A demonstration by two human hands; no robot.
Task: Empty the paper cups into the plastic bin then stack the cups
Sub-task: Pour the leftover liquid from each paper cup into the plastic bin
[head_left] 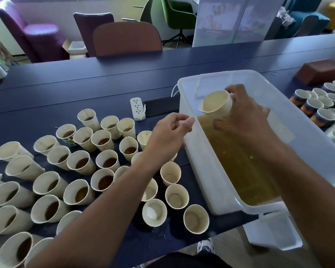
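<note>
My right hand [244,117] grips a white paper cup [217,104] tipped on its side over the clear plastic bin [197,151], its mouth turned toward me and showing no liquid inside. Yellow-brown liquid [240,161] lies in the bin. My left hand [170,132] hovers at the bin's left wall with its fingers loosely curled and holds nothing. Several paper cups with brown liquid [104,180] stand on the dark blue table [85,80] to the left. A few cups without liquid [176,196] stand near the bin.
A white power strip [137,109] and a black phone [161,106] lie behind the cups. Several printed cups [323,117] crowd the right side, next to a brown box [317,71]. Chairs stand beyond the table's far edge. A plastic lid [275,233] hangs below the near edge.
</note>
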